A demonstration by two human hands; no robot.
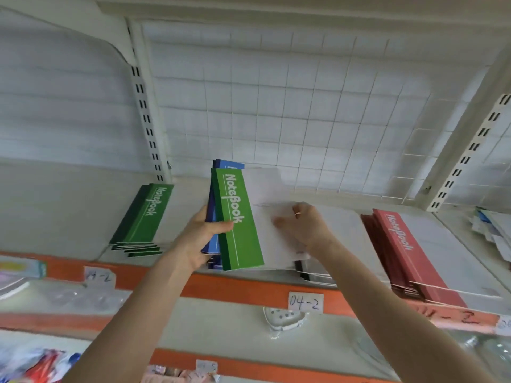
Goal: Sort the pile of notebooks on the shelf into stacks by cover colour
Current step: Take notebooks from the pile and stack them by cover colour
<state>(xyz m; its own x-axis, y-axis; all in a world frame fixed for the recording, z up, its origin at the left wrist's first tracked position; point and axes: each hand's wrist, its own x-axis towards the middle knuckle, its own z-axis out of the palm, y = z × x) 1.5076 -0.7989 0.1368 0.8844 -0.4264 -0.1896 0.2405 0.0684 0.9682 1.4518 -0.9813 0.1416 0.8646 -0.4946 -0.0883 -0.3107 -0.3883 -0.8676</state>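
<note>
Left hand [200, 239] grips the pile [315, 276] by its 9 o'clock edge, thumb curled onto the top green notebook [240, 222], with blue notebooks [214, 244] beneath. Right hand [307, 225] lies on the cover's white part; its fingers are blurred and its grip is indeterminate. On the shelf [69, 205], a green stack [143, 217] lies at the pile's 9 o'clock and a red stack [401, 244] at its 3 o'clock.

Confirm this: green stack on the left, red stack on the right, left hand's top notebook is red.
Not red: the head view shows the top notebook in the left hand is green. Green stack left and red stack right are correct.
</note>
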